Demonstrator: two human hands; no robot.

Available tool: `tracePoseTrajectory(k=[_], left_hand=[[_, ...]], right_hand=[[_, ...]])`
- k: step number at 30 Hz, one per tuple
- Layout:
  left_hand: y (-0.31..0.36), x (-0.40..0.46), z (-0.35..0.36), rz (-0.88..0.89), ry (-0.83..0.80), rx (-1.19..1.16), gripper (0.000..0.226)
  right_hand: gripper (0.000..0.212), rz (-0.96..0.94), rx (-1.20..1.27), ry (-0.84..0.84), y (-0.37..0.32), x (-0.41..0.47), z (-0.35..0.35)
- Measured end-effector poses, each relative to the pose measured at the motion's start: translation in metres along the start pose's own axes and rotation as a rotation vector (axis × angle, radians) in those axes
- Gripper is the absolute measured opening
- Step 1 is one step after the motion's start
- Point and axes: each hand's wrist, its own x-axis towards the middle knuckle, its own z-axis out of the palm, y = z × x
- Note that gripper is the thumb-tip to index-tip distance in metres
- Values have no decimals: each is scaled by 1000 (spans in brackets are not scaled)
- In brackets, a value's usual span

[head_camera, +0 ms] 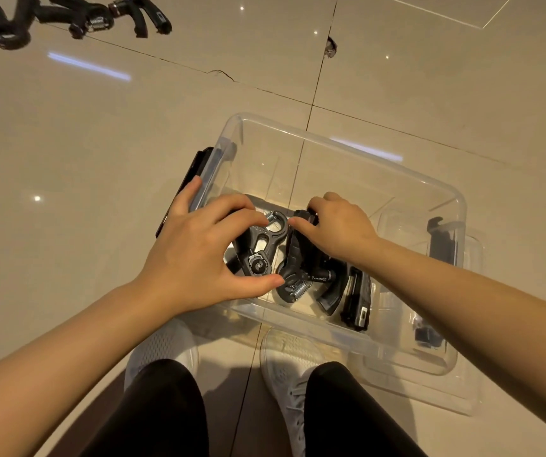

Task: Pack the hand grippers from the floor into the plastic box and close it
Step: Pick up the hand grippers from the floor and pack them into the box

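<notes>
Inside the clear plastic box (340,150) on the floor, the left hand (195,258) curls around one hand gripper (261,249); the right hand (340,225) pinches another gripper (298,258). More grippers (77,18) lie well apart.

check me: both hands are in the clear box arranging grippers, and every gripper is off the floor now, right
Not quite. The head view shows both hands, left hand and right hand, in the clear box arranging grippers, but several loose grippers lie on the floor at top left.
</notes>
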Motion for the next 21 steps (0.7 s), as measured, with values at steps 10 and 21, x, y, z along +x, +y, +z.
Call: tracePoseTrajectory(k=[10,21], left_hand=[[0,1,-1,-5,-7,-17,64],[0,1,-1,-3,22,-43,65]], right_hand=[[80,-504,-481,-294,20,-33,28],[67,-504,-511,-232,24,-25,37]])
